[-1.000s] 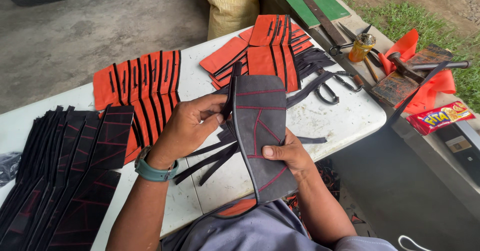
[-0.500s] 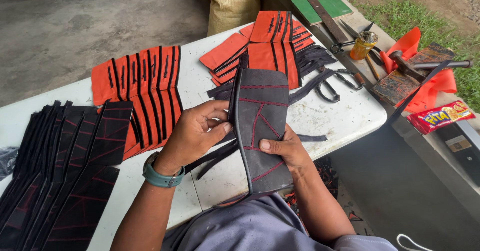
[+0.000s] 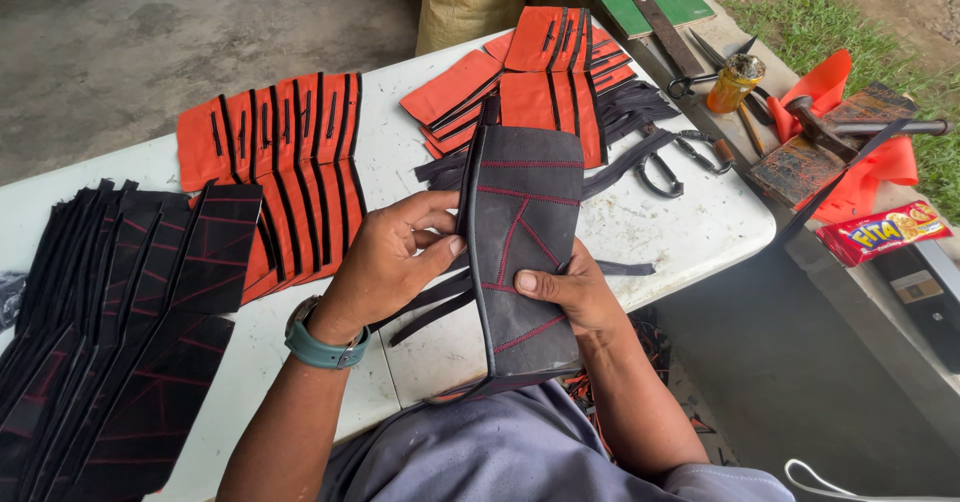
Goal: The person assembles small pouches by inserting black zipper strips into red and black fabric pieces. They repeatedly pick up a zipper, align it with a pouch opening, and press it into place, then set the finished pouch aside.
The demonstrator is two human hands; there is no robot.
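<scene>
Both my hands hold up a dark grey fabric panel (image 3: 530,232) with red stitched lines, over the near edge of a white table (image 3: 690,232). My left hand (image 3: 385,262), with a teal watch on the wrist, pinches the panel's left edge. My right hand (image 3: 570,292) grips its lower right side, thumb on the front. Loose black straps (image 3: 430,307) lie on the table under the panel.
A fanned stack of black panels (image 3: 120,322) lies at the left. Orange panels (image 3: 280,162) with black strips fill the middle, more orange pieces (image 3: 520,72) at the back. Scissors (image 3: 670,167), a small jar (image 3: 735,82), a hammer (image 3: 830,127) and a snack packet (image 3: 885,232) are at the right.
The panel has been tilted more upright and turned slightly. My left fingers have shifted along its left edge. My right hand stays on the lower right side.
</scene>
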